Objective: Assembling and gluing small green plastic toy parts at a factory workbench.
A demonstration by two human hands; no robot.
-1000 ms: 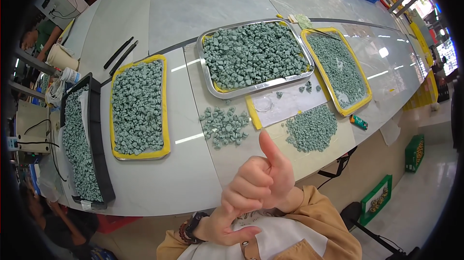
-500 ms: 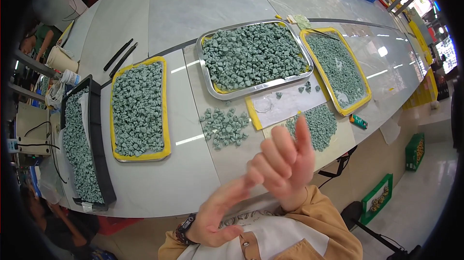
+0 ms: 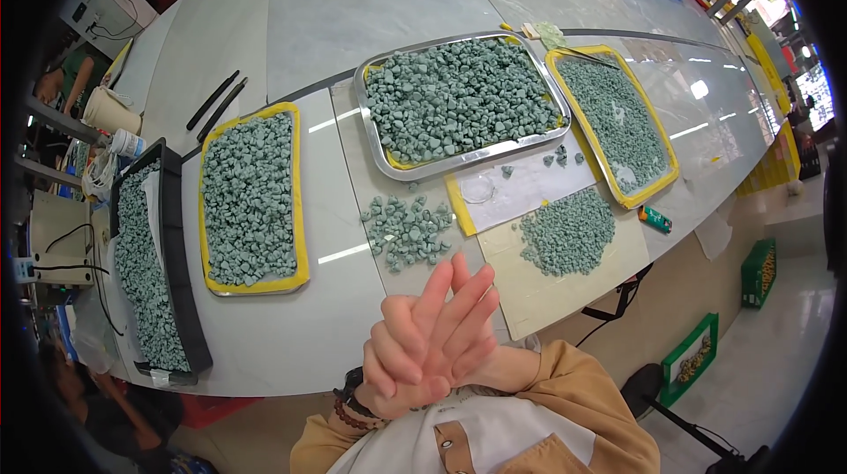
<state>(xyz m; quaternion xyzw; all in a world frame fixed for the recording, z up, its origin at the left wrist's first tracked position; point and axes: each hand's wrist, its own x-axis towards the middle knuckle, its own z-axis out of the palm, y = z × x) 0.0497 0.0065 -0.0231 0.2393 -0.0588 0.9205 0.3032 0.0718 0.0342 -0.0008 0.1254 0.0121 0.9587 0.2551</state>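
My left hand (image 3: 394,358), with a dark watch and a beaded bracelet at its wrist, is pressed against my right hand (image 3: 463,324) in front of my chest. The left fingers are curled against the right hand, whose fingers point up and outward. No stone shows in either hand; the surfaces between the palms are hidden. Just beyond the fingertips lies a loose pile of green stones (image 3: 408,229). Right of it, a heap of smaller green stones (image 3: 569,231) rests on a cream board (image 3: 520,311). A white sheet with a yellow edge (image 3: 529,196) lies behind the board.
Farther back stands a metal tray (image 3: 388,170) full of green stones. Yellow-edged trays stand left (image 3: 302,245) and right (image 3: 668,156), and a black bin (image 3: 185,298) at far left. Two black pens or tools (image 3: 212,102) and a green cylinder (image 3: 655,219) lie on the table.
My right hand has come down and left from above the board, and my left hand has risen slightly. The hands are now pressed together, uncovering the small-stone heap.
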